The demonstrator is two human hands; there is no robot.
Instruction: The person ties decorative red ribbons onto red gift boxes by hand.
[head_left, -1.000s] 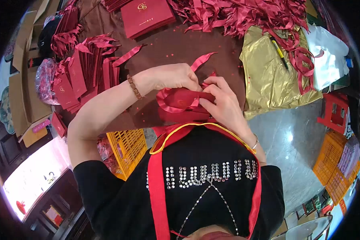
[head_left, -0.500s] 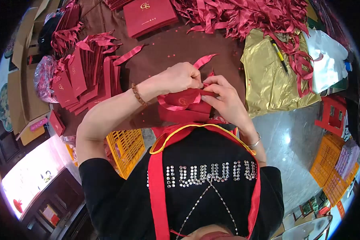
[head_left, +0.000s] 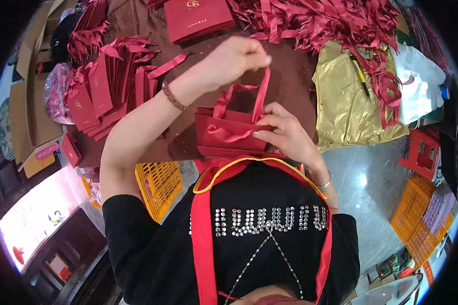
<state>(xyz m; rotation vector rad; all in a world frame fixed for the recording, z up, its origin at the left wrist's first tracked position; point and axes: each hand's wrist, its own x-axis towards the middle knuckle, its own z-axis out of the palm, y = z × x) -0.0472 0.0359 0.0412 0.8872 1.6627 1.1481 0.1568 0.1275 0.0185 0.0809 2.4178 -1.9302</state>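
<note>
A small dark-red paper gift bag [head_left: 229, 123] stands at the table's front edge, close to my apron. A red ribbon [head_left: 263, 91] runs through its top rim, with a handle loop in front and another behind. My left hand [head_left: 241, 61], with a beaded bracelet at the wrist, is raised above the bag. It pinches the ribbon's end and pulls it taut. My right hand [head_left: 285, 129] holds the bag's right upper edge between thumb and fingers, where the ribbon passes. Its fingertips partly hide that corner.
Finished-looking red bags [head_left: 104, 96] with ribbons lie fanned at the left. A stack of flat bags [head_left: 198, 20] lies at the back. Loose red ribbons [head_left: 320, 23] are heaped back right. A gold plastic sheet [head_left: 343, 112] carries a yellow-black pen [head_left: 360, 76]. A yellow crate [head_left: 160, 185] stands below.
My left hand has moved up and away from the bag, drawing the ribbon tight. My right hand stays at the bag's edge. The bag's opening and handle loop now show more clearly.
</note>
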